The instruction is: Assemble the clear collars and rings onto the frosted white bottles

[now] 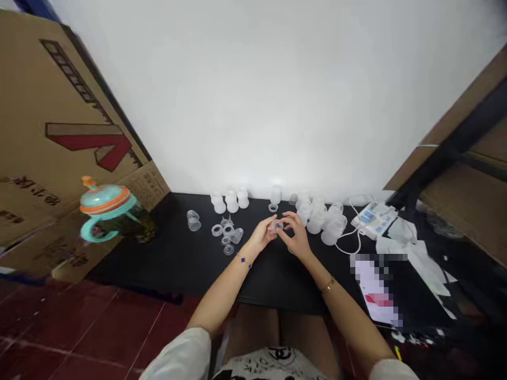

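Observation:
Both of my hands meet over the middle of the black table, with a small clear ring-shaped plastic piece (277, 225) between them. My left hand (262, 235) is closed around its left side. Thumb and fingertips of my right hand (296, 237) pinch the piece from the right. Fingers hide part of it, so its exact kind is unclear. Just behind my hands stands a frosted bottle (276, 194) with a clear ring (273, 208) before it. Left of my hands lie several loose clear rings (217, 230) and a clear cone-shaped part (236, 235).
Frosted white bottles (232, 201) stand by the wall, and more bottles (317, 217) cluster on the right. Clear domed caps (193, 220) lie at left. A lidded jug (105, 203) is far left. A cable (358, 245), white packaging (372, 219) and a tablet-like device (378, 295) lie right.

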A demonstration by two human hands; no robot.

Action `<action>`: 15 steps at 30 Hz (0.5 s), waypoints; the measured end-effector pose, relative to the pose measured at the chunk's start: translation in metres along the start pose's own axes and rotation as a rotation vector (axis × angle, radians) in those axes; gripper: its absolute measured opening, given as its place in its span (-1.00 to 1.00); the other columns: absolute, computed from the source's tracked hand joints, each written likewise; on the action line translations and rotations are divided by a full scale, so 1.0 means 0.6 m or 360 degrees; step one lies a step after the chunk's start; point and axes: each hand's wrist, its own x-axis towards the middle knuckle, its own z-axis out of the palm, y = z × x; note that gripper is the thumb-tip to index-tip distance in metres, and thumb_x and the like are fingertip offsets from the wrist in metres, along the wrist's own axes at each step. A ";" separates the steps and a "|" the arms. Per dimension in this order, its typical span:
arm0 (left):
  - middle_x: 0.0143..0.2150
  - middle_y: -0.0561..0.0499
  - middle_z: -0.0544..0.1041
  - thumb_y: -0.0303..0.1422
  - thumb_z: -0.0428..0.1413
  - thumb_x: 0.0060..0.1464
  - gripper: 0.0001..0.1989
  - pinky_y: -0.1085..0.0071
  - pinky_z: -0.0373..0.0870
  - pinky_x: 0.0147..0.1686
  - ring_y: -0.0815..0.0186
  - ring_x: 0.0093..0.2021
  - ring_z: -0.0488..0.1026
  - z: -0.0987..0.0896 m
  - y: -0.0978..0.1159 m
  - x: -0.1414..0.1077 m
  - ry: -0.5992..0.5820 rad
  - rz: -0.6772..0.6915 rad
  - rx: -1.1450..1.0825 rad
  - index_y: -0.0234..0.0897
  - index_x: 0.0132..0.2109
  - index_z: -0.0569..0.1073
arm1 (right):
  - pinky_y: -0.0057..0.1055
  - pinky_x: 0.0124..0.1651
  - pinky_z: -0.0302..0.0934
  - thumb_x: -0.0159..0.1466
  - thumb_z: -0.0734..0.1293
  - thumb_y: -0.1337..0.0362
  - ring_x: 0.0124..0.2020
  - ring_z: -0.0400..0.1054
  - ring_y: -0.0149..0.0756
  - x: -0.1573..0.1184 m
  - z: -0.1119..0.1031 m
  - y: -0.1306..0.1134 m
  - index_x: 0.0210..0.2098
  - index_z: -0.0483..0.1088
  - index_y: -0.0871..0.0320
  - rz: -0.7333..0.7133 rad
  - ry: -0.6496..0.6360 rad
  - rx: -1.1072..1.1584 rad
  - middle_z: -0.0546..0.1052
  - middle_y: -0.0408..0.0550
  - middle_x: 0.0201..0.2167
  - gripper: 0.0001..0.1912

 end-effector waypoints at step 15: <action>-0.64 0.15 0.32 -0.26 0.29 0.07 -0.69 0.56 0.15 -0.63 0.53 -0.67 0.21 0.003 -0.001 0.002 -0.0078 0.0072 0.0048 -0.33 -0.47 0.39 | -0.27 -0.19 0.44 0.24 0.41 0.25 0.06 0.39 -0.10 0.004 -0.006 -0.012 -0.07 0.45 0.03 0.0073 0.0058 0.0057 0.41 0.06 0.08 -0.75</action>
